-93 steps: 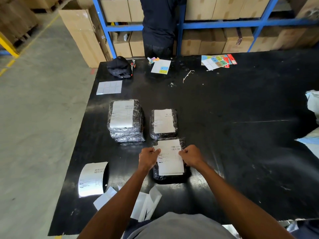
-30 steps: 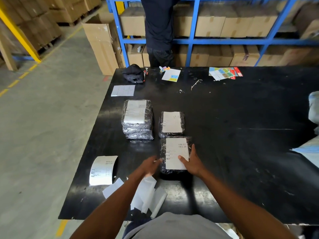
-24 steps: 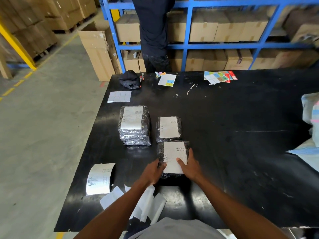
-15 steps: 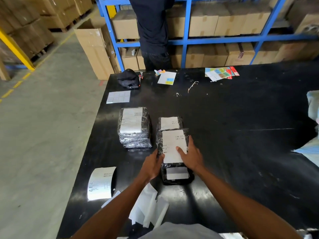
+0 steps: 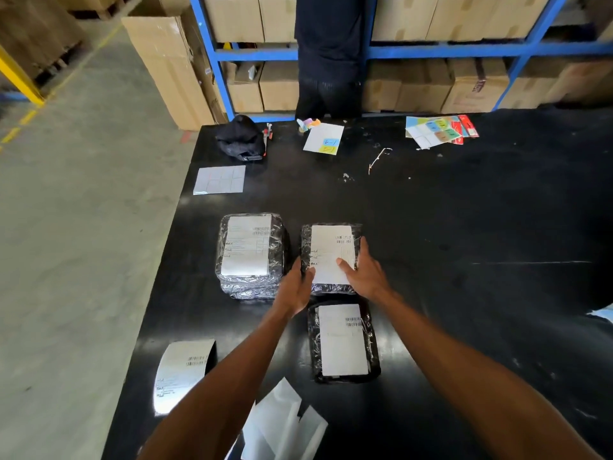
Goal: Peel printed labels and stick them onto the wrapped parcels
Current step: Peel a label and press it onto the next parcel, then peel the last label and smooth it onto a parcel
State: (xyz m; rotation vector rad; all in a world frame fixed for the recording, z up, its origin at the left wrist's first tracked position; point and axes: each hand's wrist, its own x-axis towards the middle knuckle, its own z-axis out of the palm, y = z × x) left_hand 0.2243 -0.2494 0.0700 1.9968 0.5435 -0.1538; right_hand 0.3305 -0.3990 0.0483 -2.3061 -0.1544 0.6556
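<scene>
Here both hands (image 5: 331, 277) clasp the labelled parcel (image 5: 331, 254), fingers (image 5: 363, 250) wrapped round its sides, atop another.

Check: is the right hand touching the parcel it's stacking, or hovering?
Touching. The head view shows the right hand with its thumb pressed flat on the white label of the stacked parcel and fingers wrapped along its right edge, no gap.

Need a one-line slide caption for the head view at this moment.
Both hands, left and right, grip a labelled wrapped parcel on the black table, beside two more labelled parcels.
</scene>
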